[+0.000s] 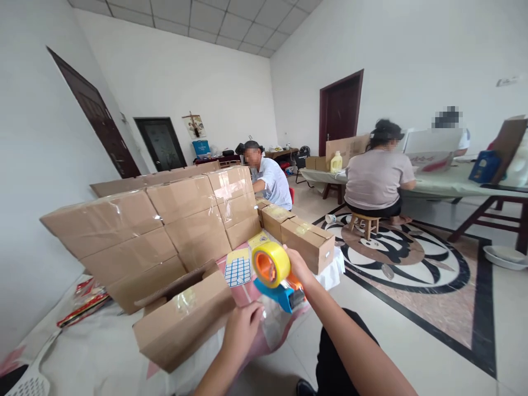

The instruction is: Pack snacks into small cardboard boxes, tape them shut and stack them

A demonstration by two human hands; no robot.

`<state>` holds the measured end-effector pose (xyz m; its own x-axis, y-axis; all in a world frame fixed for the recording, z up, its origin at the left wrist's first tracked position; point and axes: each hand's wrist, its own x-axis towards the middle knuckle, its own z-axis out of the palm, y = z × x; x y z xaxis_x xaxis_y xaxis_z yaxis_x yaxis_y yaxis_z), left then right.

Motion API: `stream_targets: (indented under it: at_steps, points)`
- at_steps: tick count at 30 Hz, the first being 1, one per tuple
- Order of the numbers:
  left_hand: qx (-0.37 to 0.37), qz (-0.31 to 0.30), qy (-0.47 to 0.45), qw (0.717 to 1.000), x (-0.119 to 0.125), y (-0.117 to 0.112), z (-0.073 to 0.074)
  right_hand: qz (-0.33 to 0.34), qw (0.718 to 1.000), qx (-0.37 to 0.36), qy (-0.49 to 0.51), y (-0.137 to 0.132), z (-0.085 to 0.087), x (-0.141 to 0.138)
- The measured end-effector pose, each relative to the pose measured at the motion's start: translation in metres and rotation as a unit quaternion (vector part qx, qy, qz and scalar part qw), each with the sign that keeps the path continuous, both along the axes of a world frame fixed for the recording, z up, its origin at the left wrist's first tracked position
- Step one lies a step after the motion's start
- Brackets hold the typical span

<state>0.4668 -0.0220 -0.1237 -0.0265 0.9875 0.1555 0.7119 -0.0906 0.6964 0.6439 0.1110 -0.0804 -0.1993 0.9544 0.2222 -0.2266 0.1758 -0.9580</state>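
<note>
My right hand (298,266) grips a tape dispenser (280,294) with a blue and orange body, raised over the near edge of the table. On it sits a wide roll of yellow tape (281,263) around an orange hub. Lower and to the left, my left hand (246,319) has its fingers pressed together; whatever is in them, if anything, is hidden. Just left of this hand lies a long cardboard box (185,316) with clear tape on its side. A sheet of blue-bordered labels (238,271) rests on the pink and white table cover behind my hands.
Stacked cardboard boxes (160,234) form a wall across the table. More boxes (307,242) line its right edge. One person (270,179) sits behind the stack; another person (377,176) sits on a wooden stool (364,223) at a second table (437,184). A third person is partly hidden.
</note>
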Motion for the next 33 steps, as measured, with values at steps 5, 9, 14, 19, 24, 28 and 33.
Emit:
stream_targets:
  at_steps: [5, 9, 14, 19, 24, 28, 33]
  points:
    - [0.024, 0.026, -0.233, 0.972, 0.007, 0.006, 0.011, 0.062, 0.998, 0.010, 0.006, 0.027, -0.025, -0.005]
    - [0.042, 0.042, -0.298, 0.953, -0.008, 0.003, 0.020, 0.058, 0.998, -0.006, -0.028, 0.048, -0.049, -0.023]
    - [0.053, 0.055, -0.325, 0.942, -0.023, -0.006, 0.028, 0.007, 0.996, -0.030, -0.086, 0.051, -0.051, -0.024]
    - [0.056, 0.058, -0.346, 0.935, -0.025, -0.008, 0.033, -0.092, 0.986, 0.056, -0.125, 0.009, -0.030, -0.019]
    - [0.066, 0.034, -0.313, 0.947, -0.022, -0.010, 0.035, 0.200, 0.971, 0.094, -0.092, -0.050, -0.020, -0.037]
    - [0.066, 0.029, -0.316, 0.946, -0.021, -0.009, 0.032, 0.221, 0.971, 0.071, -0.053, -0.061, -0.018, -0.048]
    - [0.072, 0.045, -0.329, 0.941, -0.022, -0.006, 0.029, 0.247, 0.968, 0.054, -0.001, -0.059, -0.018, -0.054]
